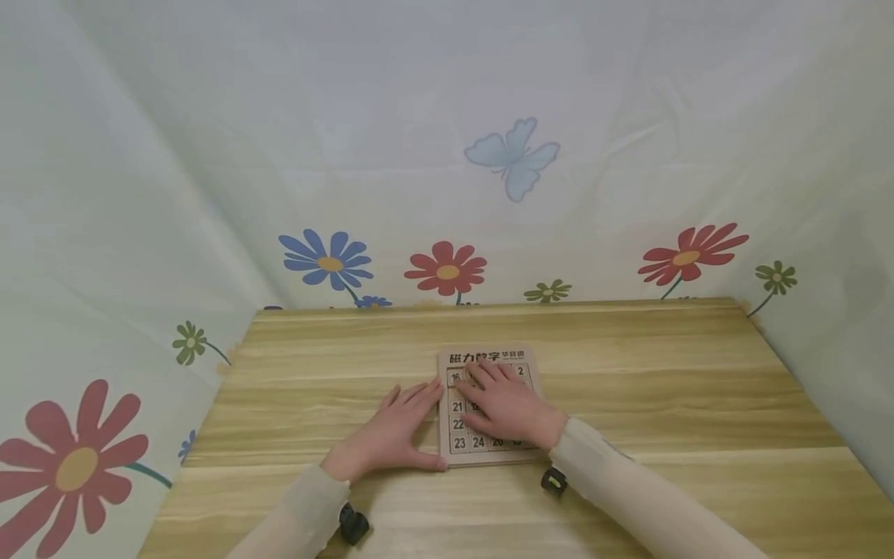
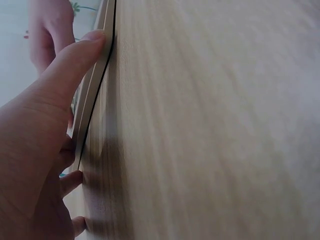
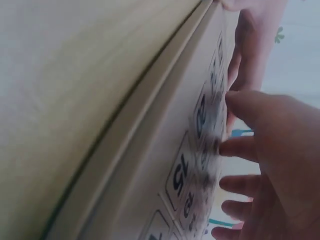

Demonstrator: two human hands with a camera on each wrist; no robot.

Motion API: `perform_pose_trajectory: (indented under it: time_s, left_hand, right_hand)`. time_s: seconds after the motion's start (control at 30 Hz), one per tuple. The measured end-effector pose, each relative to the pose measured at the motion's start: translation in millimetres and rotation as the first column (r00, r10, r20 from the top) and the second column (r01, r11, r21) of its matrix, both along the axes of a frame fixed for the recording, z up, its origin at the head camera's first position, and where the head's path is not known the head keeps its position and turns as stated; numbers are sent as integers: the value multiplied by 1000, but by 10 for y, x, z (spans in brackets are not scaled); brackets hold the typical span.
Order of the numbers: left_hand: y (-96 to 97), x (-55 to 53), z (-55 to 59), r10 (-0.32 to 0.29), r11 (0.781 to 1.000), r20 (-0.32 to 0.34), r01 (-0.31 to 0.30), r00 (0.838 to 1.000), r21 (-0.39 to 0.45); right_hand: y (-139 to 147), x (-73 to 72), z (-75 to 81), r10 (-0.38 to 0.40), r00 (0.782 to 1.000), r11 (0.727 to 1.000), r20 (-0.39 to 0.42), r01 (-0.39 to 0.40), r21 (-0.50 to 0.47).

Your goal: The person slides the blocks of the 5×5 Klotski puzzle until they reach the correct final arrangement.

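A wooden sliding number puzzle [image 1: 492, 459] lies flat on the table, with a printed title along its far side. Several numbered tiles show, among them 23 [image 1: 459, 443]; others are covered by my right hand [image 1: 513, 407]. That hand is spread over the tiles, fingers extended and fingertips at the upper left rows. Against the puzzle's left side rests my left hand [image 1: 394, 431], its fingers along the edge and its thumb at the near left corner. In the left wrist view the thumb [image 2: 75, 60] touches the puzzle's side. The right wrist view shows tile 15 [image 3: 179, 177] near the fingertips.
The wood-grain table [image 1: 314, 349] extends around the puzzle on all sides. Behind it and at both sides hangs a pale cloth [image 1: 391, 140] printed with flowers and a blue butterfly [image 1: 515, 159]. A small black device [image 1: 353, 525] sits at each wrist.
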State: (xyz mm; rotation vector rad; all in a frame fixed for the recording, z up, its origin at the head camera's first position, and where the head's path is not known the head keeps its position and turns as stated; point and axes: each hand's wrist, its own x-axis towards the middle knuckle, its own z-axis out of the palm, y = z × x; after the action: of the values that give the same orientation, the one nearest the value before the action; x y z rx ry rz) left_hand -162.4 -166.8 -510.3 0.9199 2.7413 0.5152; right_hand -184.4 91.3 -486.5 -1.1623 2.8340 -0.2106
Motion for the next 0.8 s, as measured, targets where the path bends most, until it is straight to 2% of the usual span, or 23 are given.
perform_pose_trajectory:
  time_s: [0.17, 0.23, 0.33, 0.5, 0.63, 0.8]
  left_hand:
    - [-4, -8, -17, -6, 1000, -4, 6, 1000, -10]
    - [-5, -10, -23, -7, 1000, -7, 7, 1000, -11]
    - [-2, -14, -26, -6, 1000, -7, 6, 1000, -11]
    - [-1, -12, -12, -4, 1000, -4, 4, 1000, -10]
    - [-2, -4, 0, -2, 1000, -2, 2, 1000, -20]
    - [4, -5, 6, -3, 1000, -4, 3, 1000, -18]
  right_hand:
    - [65, 102, 21, 39, 998, 999, 55, -37, -33]
    - [97, 111, 10, 31, 998, 998, 55, -28, -65]
    - [138, 84, -13, -15, 999, 995, 33, 18, -97]
    - [170, 12, -31, -94, 995, 993, -12, 93, -68]
    - [130, -14, -45, -114, 994, 992, 5, 114, -46]
    - [27, -24, -42, -99, 995, 994, 23, 100, -50]
